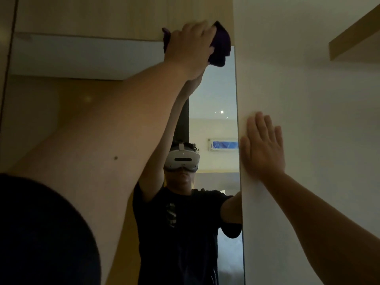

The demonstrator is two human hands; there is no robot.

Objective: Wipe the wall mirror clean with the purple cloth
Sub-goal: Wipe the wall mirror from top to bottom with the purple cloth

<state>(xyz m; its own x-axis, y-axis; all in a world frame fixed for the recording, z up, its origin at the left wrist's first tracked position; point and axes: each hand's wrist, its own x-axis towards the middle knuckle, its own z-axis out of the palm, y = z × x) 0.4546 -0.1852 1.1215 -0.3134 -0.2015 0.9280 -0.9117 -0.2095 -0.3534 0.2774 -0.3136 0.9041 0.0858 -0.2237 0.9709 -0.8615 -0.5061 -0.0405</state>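
The left hand (190, 49) reaches high and grips the bunched purple cloth (221, 45), pressing it against the top right corner of the wall mirror (216, 95). Just right of the mirror's edge, the right hand (263, 147) lies flat with straight fingers on the white wall (318, 89), holding nothing.

A plain off-white wall (308, 83) occupies the right half of the frame. A light wooden shelf (353, 36) is mounted at the upper right. A pale wood-grain panel (102, 15) spans the upper left, bordered by a dark vertical strip (9, 58) at the far left. Dim, warm lighting is seen throughout.
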